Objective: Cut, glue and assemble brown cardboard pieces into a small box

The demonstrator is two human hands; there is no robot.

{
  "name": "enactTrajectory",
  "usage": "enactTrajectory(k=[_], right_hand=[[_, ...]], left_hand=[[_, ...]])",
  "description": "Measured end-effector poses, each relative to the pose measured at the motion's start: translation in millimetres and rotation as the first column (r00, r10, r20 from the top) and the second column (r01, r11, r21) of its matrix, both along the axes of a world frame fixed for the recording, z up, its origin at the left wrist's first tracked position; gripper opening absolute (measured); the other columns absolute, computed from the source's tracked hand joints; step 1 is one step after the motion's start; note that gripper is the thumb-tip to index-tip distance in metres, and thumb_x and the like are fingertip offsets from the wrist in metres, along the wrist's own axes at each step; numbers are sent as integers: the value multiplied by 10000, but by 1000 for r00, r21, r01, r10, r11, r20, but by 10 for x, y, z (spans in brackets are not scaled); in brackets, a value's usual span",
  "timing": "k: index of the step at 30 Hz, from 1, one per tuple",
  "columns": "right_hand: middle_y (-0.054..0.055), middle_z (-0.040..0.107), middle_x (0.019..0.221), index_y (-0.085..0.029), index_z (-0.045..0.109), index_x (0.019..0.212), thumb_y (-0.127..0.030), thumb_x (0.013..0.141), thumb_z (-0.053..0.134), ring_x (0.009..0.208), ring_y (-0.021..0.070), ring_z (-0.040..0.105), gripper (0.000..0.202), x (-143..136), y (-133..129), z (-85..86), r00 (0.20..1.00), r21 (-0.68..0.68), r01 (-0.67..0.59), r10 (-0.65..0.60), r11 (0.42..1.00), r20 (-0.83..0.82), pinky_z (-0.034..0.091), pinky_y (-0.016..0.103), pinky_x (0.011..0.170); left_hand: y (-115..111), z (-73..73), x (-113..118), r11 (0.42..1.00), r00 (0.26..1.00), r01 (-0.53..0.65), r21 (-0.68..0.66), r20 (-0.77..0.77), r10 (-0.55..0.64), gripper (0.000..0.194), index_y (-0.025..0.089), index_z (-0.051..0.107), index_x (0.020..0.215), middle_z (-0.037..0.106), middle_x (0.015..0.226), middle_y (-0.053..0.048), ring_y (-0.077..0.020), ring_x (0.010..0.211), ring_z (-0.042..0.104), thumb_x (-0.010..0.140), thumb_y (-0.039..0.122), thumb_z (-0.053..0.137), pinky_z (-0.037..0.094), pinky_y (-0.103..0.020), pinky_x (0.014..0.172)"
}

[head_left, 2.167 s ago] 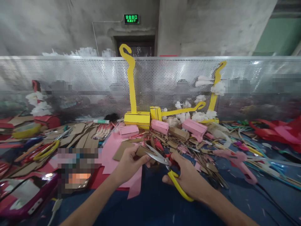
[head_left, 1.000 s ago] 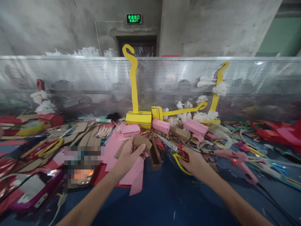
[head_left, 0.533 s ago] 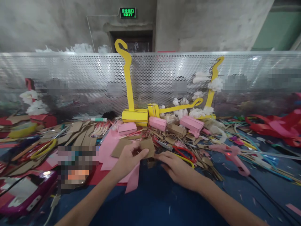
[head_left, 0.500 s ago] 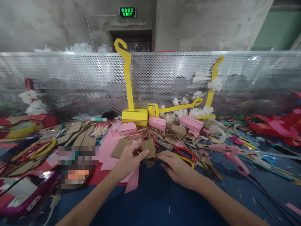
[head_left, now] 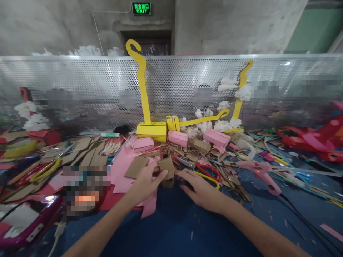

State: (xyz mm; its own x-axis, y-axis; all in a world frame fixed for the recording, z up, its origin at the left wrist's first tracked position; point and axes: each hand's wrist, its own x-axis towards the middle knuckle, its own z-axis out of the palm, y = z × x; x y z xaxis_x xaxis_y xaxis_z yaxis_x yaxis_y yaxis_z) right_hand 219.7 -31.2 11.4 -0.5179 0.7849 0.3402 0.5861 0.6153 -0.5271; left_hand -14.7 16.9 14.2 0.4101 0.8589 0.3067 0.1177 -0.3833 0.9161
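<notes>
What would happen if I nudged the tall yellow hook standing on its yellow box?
The tall yellow hook would probably sway or bend, since it looks like a thin, flat strip. It might tip too, rising high above a low base. The yellow box has flat faces, so rolling seems less likely.

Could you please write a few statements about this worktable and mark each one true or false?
1. The left hand is holding a small piece of cardboard. True.
2. The scissors are in the left hand. False: the scissors lie on the table beyond the right hand.
3. The pink glue gun lies to the right of the right hand. True.
4. The tall yellow strip with a hooked top rises from a pink box. False: it rises from a yellow box.
5. The exit sign glows red. False: it glows green.
</notes>
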Motion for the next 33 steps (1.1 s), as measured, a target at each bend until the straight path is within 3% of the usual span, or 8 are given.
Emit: enactTrajectory(k=[4,8,13,18,20,24,29,33], right_hand=[[70,590,1330,-302,471,1454,-106,981,497,1238,226,544,512,-28,5,19,1000,-27,2,-1,1000,29,438,393,1088],[74,602,1307,-270,526,1372,-146,962,581,1222,232,548,431,-49,17,4,1000,-26,13,-13,1000,-4,436,377,1067],[73,612,1272,-235,549,1249,-234,788,824,1186,258,560,536,-86,8,17,999,-26,41,-42,999,-34,459,369,1005],[59,645,1165,-239,607,1173,-197,888,723,1089,237,593,310,-118,38,22,996,28,6,-9,1000,86,458,350,949],[55,656,1129,-227,606,1121,-194,868,743,1053,233,607,290,-106,36,29,996,19,10,-11,1000,93,465,338,914],[57,644,1212,-235,552,1175,-214,757,845,1109,256,603,511,-56,-44,97,997,6,81,-81,997,2,474,338,917],[54,649,1245,-262,534,1236,-232,823,786,1144,255,601,485,-6,-148,195,983,54,167,-162,985,-89,470,362,961],[93,647,1285,-240,524,1275,-188,810,781,1190,281,586,534,34,-144,222,991,170,137,-134,976,-26,454,417,1001]], left_hand=[[16,-9,4,1000,1000,8,-3,4,-8,399,166,564,1260,746,1175,-143,-266,1056,720,936,394,616,559,-434,945],[-19,43,28,996,995,59,-74,80,-53,371,162,554,1216,753,1079,-119,-223,908,722,939,399,620,585,-378,821],[-64,136,66,993,987,66,-99,154,-51,291,162,594,1030,697,812,-22,-142,686,636,923,427,647,526,-271,669],[-72,159,106,984,975,72,-165,218,-35,321,156,614,957,656,719,-2,-125,633,585,888,460,692,479,-252,631],[-76,167,106,976,957,78,-202,288,-17,300,162,617,920,640,715,4,-120,627,568,879,444,710,466,-251,622],[-112,229,84,959,904,96,-268,426,29,286,172,628,900,613,750,11,-112,626,546,836,415,764,451,-247,596],[-162,285,80,954,912,60,-292,405,67,300,155,656,829,607,733,6,-103,594,538,792,411,808,438,-229,535],[-181,278,81,956,890,66,-285,451,73,302,155,717,846,665,757,-18,-117,618,568,744,409,845,448,-228,539]])
